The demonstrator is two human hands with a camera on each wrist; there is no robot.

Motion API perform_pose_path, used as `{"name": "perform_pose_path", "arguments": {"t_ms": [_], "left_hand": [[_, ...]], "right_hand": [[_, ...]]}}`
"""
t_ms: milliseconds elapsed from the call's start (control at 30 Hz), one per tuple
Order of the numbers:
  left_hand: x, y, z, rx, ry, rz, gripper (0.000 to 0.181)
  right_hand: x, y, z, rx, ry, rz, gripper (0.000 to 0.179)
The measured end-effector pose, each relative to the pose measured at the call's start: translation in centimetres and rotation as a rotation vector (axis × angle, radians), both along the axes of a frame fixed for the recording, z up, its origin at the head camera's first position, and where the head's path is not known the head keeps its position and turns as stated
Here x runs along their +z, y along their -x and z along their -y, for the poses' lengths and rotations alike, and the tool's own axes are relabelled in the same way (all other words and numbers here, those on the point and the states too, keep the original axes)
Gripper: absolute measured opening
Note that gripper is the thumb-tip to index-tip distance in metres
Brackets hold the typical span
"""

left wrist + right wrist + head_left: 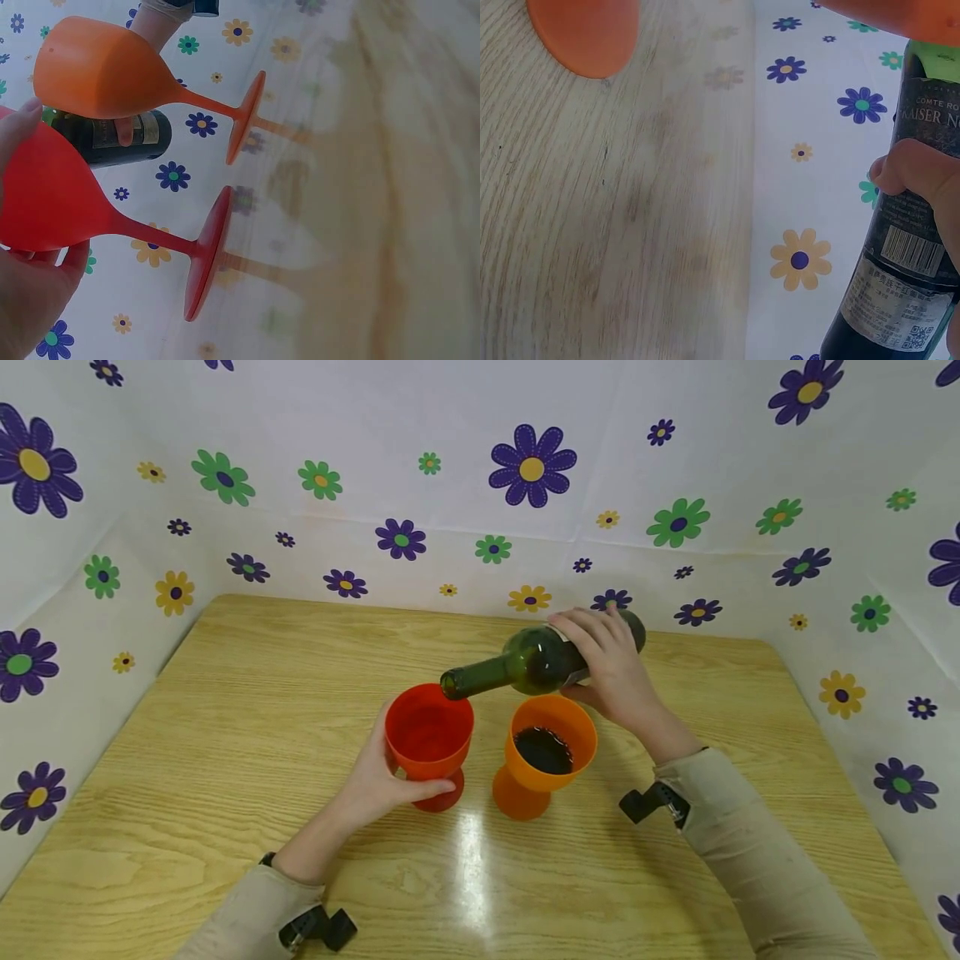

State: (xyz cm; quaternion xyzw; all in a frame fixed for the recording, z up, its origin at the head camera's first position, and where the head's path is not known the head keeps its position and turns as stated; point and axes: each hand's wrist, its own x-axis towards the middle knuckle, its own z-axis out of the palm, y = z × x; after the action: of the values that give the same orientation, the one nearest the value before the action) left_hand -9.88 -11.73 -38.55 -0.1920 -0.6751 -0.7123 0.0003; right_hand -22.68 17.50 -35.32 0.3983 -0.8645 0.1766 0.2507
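Observation:
A red plastic goblet (429, 735) stands on the table, and my left hand (382, 781) is curled round its bowl with the thumb across the front. No liquid shows inside it. My right hand (611, 672) grips a green glass wine bottle (543, 658) by its labelled body. The bottle is tipped to the left, its mouth over the far right rim of the red goblet. Between the hands stands an orange goblet (522, 793) with dark liquid (543, 750) in its bowl. In the left wrist view both goblets rest on their round feet.
The wooden table (262, 693) reaches back to a white flower-print cloth (465, 435) that hangs behind it and on both sides. Black wrist-worn devices sit at the left sleeve (255, 910) and the right sleeve (742, 843).

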Motion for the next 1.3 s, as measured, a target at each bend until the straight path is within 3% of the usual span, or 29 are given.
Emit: {"name": "perform_pose_path", "arguments": {"t_ms": [1300], "left_hand": [[-0.1,-0.1,0.1,0.01,0.071,0.065,0.087]], "right_hand": [[1.1,0.6,0.4,0.038,-0.044,-0.174,0.095]]}}
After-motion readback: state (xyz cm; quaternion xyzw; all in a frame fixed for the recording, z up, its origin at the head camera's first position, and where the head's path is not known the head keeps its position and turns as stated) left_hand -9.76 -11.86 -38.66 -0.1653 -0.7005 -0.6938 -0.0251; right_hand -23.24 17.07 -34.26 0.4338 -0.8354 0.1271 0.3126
